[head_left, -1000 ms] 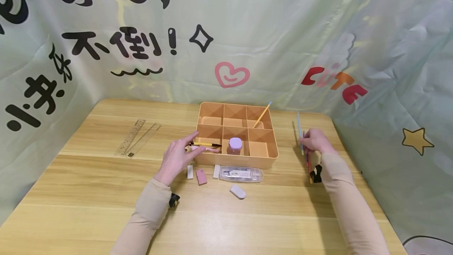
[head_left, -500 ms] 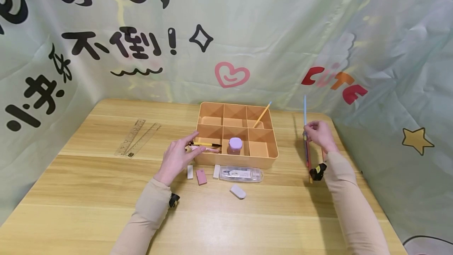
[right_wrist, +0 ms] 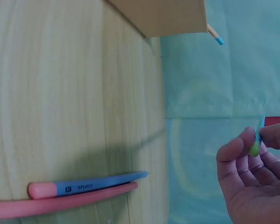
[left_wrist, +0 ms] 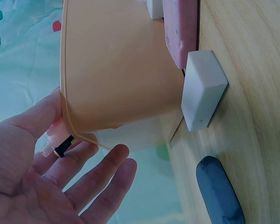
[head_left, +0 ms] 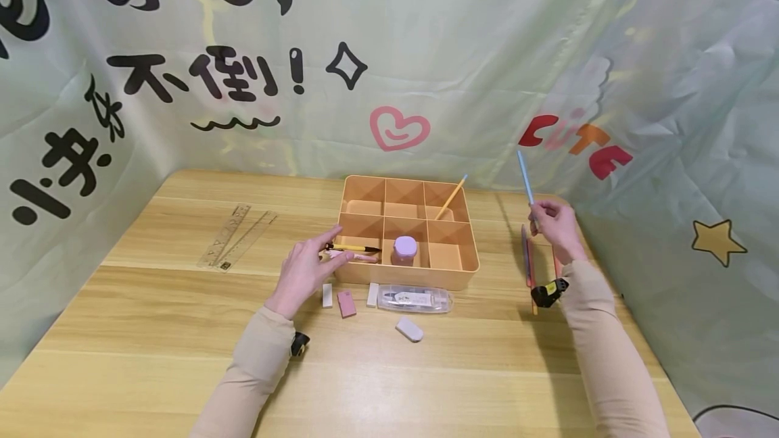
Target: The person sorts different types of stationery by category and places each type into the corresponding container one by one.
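At the bottom of the head view, two beige sleeves reached in over the wooden table (head_left: 475, 384). Just below centre lay a pale rounded eraser (head_left: 409, 328), slanting down to the right. Above it ran a loose row: a white block (head_left: 327, 295), a pink eraser (head_left: 346, 304), another white block (head_left: 372, 295) and a clear plastic case (head_left: 415, 299) lying lengthwise across the frame.

Right behind the row stood the orange tray (head_left: 408, 279), its six compartments in two rows. The left hand (head_left: 304, 272) touched its front left corner with loosely spread, relaxed fingers. In the front left compartment a yellow and black pen (head_left: 353, 247) lay crosswise; a purple-lidded bottle (head_left: 404, 249) stood in the front middle one.

At the right of the frame, a blue and pink marker (head_left: 526, 255) lay lengthwise on the table, a red one (head_left: 531, 263) beside it. Above them the right hand (head_left: 556, 225) pinched a blue pen (head_left: 525, 178) off the table, its long axis steep, the blue end pointing up and slightly left; the right wrist view showed a yellow-green end at the fingertips.

A pencil (head_left: 452, 196) leaned up and right from the tray's back right compartment. Behind everything hung a pale printed cloth (head_left: 475, 53).
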{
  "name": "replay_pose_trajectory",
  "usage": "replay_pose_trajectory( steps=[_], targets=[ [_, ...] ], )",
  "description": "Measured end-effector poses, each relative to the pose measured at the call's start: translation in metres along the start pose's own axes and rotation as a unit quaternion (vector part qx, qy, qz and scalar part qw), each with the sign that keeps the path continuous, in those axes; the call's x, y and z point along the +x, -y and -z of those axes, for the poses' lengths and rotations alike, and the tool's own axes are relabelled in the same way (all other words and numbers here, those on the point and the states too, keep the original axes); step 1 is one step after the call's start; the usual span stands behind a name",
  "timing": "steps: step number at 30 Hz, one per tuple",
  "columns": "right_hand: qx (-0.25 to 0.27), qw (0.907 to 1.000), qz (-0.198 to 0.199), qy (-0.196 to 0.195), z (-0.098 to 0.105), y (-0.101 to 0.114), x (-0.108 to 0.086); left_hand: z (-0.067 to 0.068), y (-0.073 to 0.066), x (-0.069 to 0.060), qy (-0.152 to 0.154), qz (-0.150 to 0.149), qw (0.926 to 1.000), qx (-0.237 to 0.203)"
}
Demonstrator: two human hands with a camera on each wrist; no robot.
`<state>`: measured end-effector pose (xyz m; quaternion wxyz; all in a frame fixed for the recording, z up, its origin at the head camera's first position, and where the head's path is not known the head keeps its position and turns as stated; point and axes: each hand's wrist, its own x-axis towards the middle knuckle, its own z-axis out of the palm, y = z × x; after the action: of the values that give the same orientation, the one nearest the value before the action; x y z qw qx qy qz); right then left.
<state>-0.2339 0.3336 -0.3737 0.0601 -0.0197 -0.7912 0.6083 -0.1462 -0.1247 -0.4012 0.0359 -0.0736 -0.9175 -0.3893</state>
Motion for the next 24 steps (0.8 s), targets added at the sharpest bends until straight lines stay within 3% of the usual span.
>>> replay_pose_trajectory(
  steps=[5, 18, 24],
  targets=[
    [0.095, 0.9954, 0.006, -0.013, 0.0006, -0.0008, 0.0000, -0.0002, 0.0001, 0.0000, 0.002, 0.002, 1.0000, -0.003],
    [0.172, 0.9848, 0.018, -0.012, 0.0029, 0.0004, -0.0008, 0.0001, 0.0000, 0.0002, 0.002, -0.001, 1.0000, -0.005],
    [0.243, 0.9694, 0.029, -0.012, 0.0014, 0.0050, -0.0020, 0.0001, 0.0004, 0.0002, 0.001, -0.003, 1.0000, -0.004]
  ],
)
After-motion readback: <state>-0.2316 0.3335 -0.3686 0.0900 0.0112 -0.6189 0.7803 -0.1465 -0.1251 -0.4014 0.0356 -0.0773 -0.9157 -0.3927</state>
